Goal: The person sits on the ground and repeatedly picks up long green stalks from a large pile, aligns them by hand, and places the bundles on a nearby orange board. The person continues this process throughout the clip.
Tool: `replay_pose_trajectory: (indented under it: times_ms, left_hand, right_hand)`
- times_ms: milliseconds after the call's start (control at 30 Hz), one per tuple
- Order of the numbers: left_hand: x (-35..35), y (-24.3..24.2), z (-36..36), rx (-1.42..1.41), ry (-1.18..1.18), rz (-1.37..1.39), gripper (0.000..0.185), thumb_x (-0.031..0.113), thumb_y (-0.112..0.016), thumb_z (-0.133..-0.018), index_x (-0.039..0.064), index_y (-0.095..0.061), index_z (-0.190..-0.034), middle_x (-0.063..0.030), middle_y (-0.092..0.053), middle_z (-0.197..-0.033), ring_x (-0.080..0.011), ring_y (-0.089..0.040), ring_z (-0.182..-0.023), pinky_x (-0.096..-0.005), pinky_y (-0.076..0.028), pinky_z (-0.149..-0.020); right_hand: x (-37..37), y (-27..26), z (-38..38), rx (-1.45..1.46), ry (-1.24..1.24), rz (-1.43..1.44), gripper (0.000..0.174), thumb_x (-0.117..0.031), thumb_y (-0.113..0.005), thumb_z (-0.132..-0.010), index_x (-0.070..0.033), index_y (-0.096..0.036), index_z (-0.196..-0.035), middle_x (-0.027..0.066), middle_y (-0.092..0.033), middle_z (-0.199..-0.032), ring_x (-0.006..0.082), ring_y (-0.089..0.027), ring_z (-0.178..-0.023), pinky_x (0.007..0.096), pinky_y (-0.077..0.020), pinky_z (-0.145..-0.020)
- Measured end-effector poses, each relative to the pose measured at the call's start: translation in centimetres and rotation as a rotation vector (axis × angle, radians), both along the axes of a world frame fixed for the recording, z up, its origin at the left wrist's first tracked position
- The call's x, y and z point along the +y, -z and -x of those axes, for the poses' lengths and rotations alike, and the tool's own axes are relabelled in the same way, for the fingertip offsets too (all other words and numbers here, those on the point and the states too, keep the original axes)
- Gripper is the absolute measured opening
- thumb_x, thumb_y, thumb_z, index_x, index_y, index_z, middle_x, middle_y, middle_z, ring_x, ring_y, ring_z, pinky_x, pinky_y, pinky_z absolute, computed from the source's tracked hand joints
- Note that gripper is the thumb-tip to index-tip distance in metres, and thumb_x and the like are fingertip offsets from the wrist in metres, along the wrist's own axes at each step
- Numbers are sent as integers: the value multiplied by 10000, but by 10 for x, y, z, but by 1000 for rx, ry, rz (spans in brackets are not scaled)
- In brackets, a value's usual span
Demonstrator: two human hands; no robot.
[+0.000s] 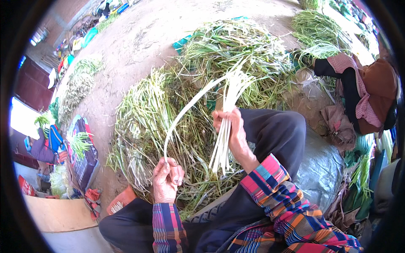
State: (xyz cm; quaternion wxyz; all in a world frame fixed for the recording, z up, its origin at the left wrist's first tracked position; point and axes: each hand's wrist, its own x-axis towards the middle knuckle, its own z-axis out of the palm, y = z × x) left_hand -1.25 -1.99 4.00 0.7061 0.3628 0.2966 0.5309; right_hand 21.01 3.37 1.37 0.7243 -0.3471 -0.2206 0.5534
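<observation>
My right hand (232,129) is closed around a bunch of long pale stalks (224,142), held upright above my bent leg, their white ends pointing down and their leafy ends up. Lower and to the left, my left hand (167,180) pinches the white end of one long stalk (185,110). This stalk arches up and to the right, where its far end meets the leafy top of the bunch. Beneath and beyond both hands lies a large heap of green and yellowed stalks (142,126), with a second heap (234,47) behind it.
A shallow orange container (121,199) with white pieces stands near my left knee. Silvery plastic sheeting (319,167) lies right of my legs. A person (364,91) sits at the right, and another person (44,148) is at the far left. More stalk heaps (319,30) lie on the floor.
</observation>
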Motion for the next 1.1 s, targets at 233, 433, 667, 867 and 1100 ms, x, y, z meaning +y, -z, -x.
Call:
replay_pose_trajectory:
  times_ms: [233, 433, 667, 867, 1100]
  left_hand:
    - [-10, -29, -37, 742, 33, -44, 248, 216, -445, -1016, 28, -581, -926, -1, -508, -559, -73, -465, -454, -212, -367, -433]
    - [-25, -16, -64, 998, 15, -238, 309, 324, -519, -995, 30, -598, -939, 17, -524, -696, -76, -472, -664, -266, -396, -599]
    - [-28, -1, -56, 891, 37, -96, 236, 212, -530, -973, 1, -617, -1033, -2, -586, -793, -72, -518, -709, -243, -432, -643]
    - [-33, -8, -42, 743, 124, 33, 200, 190, -517, -986, 27, -598, -904, 7, -548, -631, -60, -496, -517, -222, -378, -465]
    - [-31, -5, -36, 720, 103, 41, 224, 215, -508, -997, 28, -593, -907, -20, -572, -610, -84, -544, -516, -228, -425, -469]
  right_hand:
    - [-35, 4, 45, 146, -195, 56, 307, -118, -566, -771, -52, -442, -1043, 68, -564, -838, 120, -523, -646, 237, -430, -545]
    - [-50, 8, 51, 28, -202, 115, 248, -89, -522, -764, -58, -471, -1004, 58, -521, -905, 150, -513, -847, 283, -431, -813]
    - [-52, -2, 47, 409, -266, 13, 275, -107, -567, -821, -70, -402, -1038, 62, -497, -792, 160, -525, -694, 287, -458, -590]
    - [-55, 11, 50, 416, -294, -11, 193, -130, -543, -905, -37, -395, -987, 78, -483, -839, 173, -494, -753, 285, -457, -661]
    - [-58, 24, 43, 339, -391, -100, 366, -383, -594, -906, -91, -392, -815, 21, -411, -815, 115, -431, -755, 259, -385, -659]
